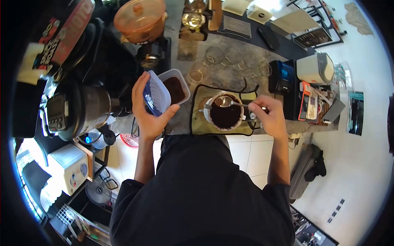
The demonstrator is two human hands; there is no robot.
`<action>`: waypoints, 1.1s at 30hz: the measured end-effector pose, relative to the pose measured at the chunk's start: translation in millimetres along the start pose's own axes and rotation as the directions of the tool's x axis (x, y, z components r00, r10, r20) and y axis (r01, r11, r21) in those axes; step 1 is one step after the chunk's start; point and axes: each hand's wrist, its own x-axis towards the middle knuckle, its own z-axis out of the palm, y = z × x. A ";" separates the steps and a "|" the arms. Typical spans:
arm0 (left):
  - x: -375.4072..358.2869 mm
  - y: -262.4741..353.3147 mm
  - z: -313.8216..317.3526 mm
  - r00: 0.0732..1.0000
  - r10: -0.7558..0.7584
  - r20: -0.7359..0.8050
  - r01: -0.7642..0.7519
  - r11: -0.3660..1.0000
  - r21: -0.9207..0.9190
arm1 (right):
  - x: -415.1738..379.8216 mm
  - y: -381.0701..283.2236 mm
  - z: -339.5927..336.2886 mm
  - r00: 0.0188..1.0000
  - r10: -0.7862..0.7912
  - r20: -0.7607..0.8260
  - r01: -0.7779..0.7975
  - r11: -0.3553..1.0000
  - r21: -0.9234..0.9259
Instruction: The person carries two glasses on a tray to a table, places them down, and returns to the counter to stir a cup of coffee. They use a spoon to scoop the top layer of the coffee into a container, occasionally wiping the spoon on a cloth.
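My left hand (150, 110) grips a blue plastic lid (157, 94), tilted up at the left side of a clear plastic container (185, 80). Dark brown coffee grounds (175, 90) lie in that container. In my right hand (269, 115) is a metal spoon (224, 101), pinched by its handle, its bowl over the far part of a round filter (239, 123) lined in white. Dark coffee grounds (225, 117) fill the filter. Under it lies an olive cloth (199, 104) with dark edging. What the filter rests on is mostly hidden.
Several clear glasses (215, 56) stand behind the cloth. At the left are a coffee grinder (150, 57) and a large steel appliance (78, 108). An orange lidded pot (139, 20) sits at the back left. A dark blue device (281, 77) and boxes (310, 102) occupy the right end.
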 end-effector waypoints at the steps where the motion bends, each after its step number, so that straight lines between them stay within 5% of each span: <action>1: 3.4 0.2 1.6 0.999 -0.009 0.033 0.009 1.000 0.021 | -11.9 6.8 1.3 0.994 -0.071 -0.084 0.066 0.996 -0.053; 4: 10.6 1.4 4.6 0.995 -0.028 0.099 0.023 0.999 0.042 | -36.4 13.3 7.5 0.961 -0.189 -0.204 0.136 0.959 -0.247; 7: 17.2 8.7 3.2 0.986 -0.030 0.166 -0.005 0.979 0.202 | -48.8 19.7 16.8 0.888 -0.431 -0.163 0.253 0.751 -0.611; 13: 21.3 16.5 0.3 0.971 -0.008 0.238 -0.086 0.921 0.380 | -57.1 23.9 18.2 0.810 -0.583 -0.066 0.338 0.556 -0.759; 20: 17.3 14.0 -3.6 0.979 -0.020 0.201 -0.048 0.944 0.327 | -52.0 17.1 16.6 0.799 -0.582 -0.153 0.345 0.651 -0.676; 24: 12.5 15.9 -3.1 0.982 -0.007 0.187 -0.056 0.943 0.328 | -13.4 -8.4 43.8 0.853 -0.386 -0.350 0.289 0.909 -0.299; 26: 9.7 18.5 -3.1 0.981 -0.003 0.195 -0.067 0.934 0.350 | 20.8 -27.9 57.0 0.818 -0.519 -0.247 0.411 0.829 -0.380; 29: 5.3 22.3 -6.8 0.978 0.009 0.206 -0.088 0.923 0.375 | 69.4 -48.8 83.1 0.848 -0.515 -0.128 0.448 0.824 -0.346; 31: 3.0 27.0 -9.7 0.978 0.012 0.207 -0.090 0.925 0.368 | 97.6 -50.6 98.0 0.844 -0.511 0.162 0.527 0.737 -0.422; 33: 0.9 25.7 -12.6 0.975 0.019 0.222 -0.109 0.911 0.399 | 114.6 -42.5 110.7 0.792 -0.583 0.179 0.609 0.743 -0.276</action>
